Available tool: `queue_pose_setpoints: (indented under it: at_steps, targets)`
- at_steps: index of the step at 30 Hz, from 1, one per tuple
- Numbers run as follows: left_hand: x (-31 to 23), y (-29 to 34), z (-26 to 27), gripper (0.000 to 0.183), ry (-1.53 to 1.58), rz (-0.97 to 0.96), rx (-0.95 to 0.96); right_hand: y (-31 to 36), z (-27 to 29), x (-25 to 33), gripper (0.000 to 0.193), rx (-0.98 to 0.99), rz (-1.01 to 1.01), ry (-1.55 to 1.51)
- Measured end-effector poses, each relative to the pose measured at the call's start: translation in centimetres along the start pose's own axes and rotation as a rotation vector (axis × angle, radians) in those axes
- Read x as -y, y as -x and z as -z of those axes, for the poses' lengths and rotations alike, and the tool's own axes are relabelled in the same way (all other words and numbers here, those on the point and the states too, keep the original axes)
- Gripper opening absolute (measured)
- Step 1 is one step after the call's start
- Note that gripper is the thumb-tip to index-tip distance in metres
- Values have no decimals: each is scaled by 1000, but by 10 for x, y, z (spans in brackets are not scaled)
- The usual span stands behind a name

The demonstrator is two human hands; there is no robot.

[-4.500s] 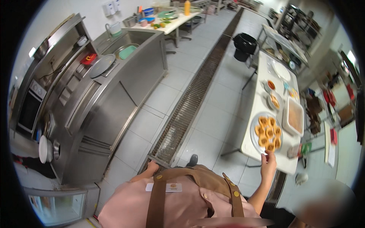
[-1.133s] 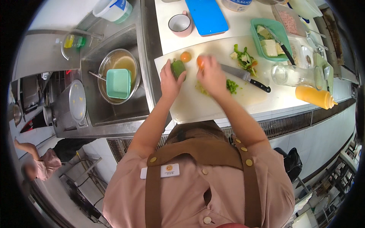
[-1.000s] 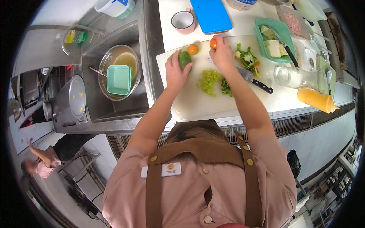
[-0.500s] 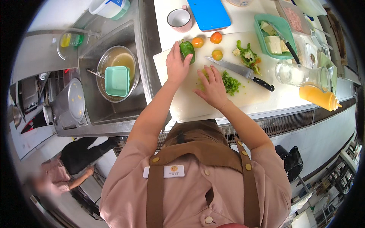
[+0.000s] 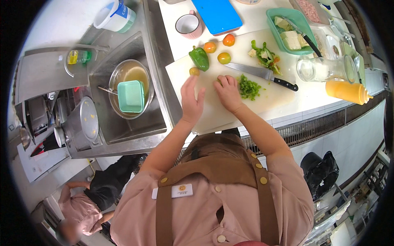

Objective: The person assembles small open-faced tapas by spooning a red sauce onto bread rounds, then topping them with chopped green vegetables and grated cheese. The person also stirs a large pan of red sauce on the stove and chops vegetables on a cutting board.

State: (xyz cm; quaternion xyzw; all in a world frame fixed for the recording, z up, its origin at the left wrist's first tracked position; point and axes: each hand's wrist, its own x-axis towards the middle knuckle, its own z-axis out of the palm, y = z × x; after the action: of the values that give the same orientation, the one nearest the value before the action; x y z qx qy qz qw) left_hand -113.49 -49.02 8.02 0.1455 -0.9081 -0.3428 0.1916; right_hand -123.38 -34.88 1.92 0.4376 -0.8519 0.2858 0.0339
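Observation:
My left hand [image 5: 192, 100] is open over the left part of the white cutting board [image 5: 213, 117], fingers stretched forward. Its fingertips are at a small yellow-orange round fruit [image 5: 194, 71]; contact is unclear. Just beyond lies a whole green bell pepper [image 5: 199, 58]. My right hand [image 5: 228, 93] rests on the board with fingers curled down, hiding anything beneath them. Beside it is a pile of chopped green pepper [image 5: 249, 87]. A black-handled kitchen knife [image 5: 256, 71] lies behind the pile, its blade tip near a yellowish tomato [image 5: 224, 58]. Two orange-red tomatoes [image 5: 210, 47] [image 5: 228, 39] sit farther back.
Pepper trimmings [image 5: 267, 57] lie behind the knife. Rightward are a green tub [image 5: 273, 20] with white blocks and a knife, a glass carafe [image 5: 324, 69] and a yellow squeeze bottle [image 5: 347, 92]. A mug [image 5: 188, 26] and blue-lidded box [image 5: 217, 16] stand behind. A sink [image 5: 154, 123] is left.
My left hand has left the bell pepper and drawn back toward me. The right hand's spread fingers have curled. A small round fruit now shows by the left fingertips. The co-worker has shifted.

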Motion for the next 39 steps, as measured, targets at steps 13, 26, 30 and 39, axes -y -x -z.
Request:
queue_pose_setpoints:
  at_steps: [13, 26, 30, 39]
  targets:
    - [-23, -7, -33, 47, 1397, 1268, 186, -17, 32, 30, 10, -355, -501, -724]
    - [25, 0, -41, 26, 1912, 1302, 617, 0, 44, 80, 15, -358, -346, -693]
    - [29, -3, -33, 17, 1729, 1480, 338, 4, 30, 34, 25, -381, -322, -412]
    - [41, 1, -1, 19, 1705, 1396, 239, 28, -1, 10, 35, -54, -130, 33]
